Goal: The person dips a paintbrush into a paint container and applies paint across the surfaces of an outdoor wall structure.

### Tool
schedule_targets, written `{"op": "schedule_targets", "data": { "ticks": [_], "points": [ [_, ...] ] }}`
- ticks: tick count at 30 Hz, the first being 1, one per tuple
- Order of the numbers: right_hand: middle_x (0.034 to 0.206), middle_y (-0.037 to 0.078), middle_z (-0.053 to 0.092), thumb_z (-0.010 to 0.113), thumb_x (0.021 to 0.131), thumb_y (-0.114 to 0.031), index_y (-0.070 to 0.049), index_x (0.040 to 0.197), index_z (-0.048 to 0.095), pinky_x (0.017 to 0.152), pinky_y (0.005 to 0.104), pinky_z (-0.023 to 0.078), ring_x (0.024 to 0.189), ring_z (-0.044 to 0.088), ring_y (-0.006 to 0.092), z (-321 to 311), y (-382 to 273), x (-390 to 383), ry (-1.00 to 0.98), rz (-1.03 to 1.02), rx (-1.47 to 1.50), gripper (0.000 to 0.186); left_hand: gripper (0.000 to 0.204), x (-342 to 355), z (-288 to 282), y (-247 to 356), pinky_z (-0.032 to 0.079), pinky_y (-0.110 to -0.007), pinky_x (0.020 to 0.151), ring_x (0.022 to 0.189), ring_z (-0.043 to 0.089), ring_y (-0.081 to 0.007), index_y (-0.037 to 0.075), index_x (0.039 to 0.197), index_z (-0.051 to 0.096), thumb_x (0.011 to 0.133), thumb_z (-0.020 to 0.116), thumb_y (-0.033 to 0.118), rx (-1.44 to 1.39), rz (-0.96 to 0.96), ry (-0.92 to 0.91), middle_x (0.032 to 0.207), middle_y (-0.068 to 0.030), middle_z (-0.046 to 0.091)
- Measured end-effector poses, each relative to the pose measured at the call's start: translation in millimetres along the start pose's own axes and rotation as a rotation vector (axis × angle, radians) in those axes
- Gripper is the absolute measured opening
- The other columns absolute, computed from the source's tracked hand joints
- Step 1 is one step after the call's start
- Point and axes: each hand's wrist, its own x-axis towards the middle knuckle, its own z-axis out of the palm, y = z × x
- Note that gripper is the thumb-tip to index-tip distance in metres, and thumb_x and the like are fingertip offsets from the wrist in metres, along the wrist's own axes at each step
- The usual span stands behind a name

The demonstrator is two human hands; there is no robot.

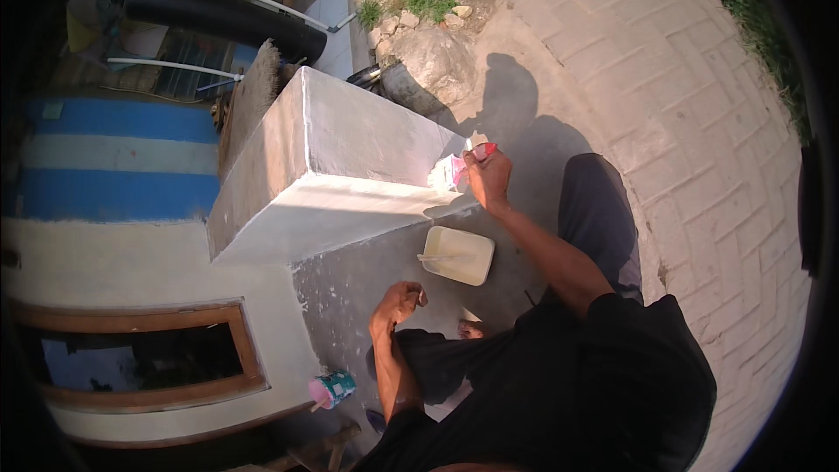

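Observation:
My right hand grips a paintbrush with a pink-red handle. The brush's whitish bristles meet the end of a low wall, near its corner edge. White paint shows along this wall's edges and side. Below that hand, a cream rectangular tub rests on the grey floor, holding pale liquid and a thin stick. Over my knee hangs my left hand, its fingers curled in and no object visible in them. It is nearest to the tub, a little apart from it.
A teal and pink can lies on the floor by the house wall with a stick in it. A wood-framed window is at left. Rocks lie beyond the low wall; brick paving runs along the right.

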Motion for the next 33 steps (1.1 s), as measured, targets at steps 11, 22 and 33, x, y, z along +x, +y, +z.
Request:
{"op": "schedule_targets", "data": {
  "ticks": [11,22,33],
  "points": [
    [0.074,0.012,0.067,0.066,0.087,-0.009,0.008,0.084,0.064,0.045,0.0306,0.054,0.057,0.067,0.0198,80,-195,-5,-0.328,-0.136,0.557,0.017,0.02,4,-2,-1,0.043,-0.029,0.065,0.067,0.053,-0.0139,0.001,0.075,0.062,0.078,0.045,0.008,-0.017,-0.003,0.026,0.068,-0.0035,0.059],
    [0.073,0.013,0.068,0.068,0.085,-0.008,0.003,0.081,0.064,0.045,0.0323,0.051,0.054,0.067,0.025,20,14,17,-0.067,0.136,0.2,0.013,0.022,3,-3,-13,0.038,-0.03,0.053,0.056,0.048,-0.0123,0.003,0.076,0.066,0.076,0.046,0.013,0.014,0.003,0.001,0.06,-0.0014,0.055],
    [0.077,0.015,0.067,0.071,0.084,-0.012,0.007,0.086,0.065,0.046,0.0307,0.053,0.058,0.068,0.0237,85,-113,54,-0.328,-0.007,0.628,0.021,0.025,0,-4,-12,0.03,-0.027,0.05,0.052,0.04,-0.0078,0.002,0.081,0.068,0.08,0.046,0.013,0.037,-0.005,-0.027,0.057,0.0031,0.046]
  ]
}}
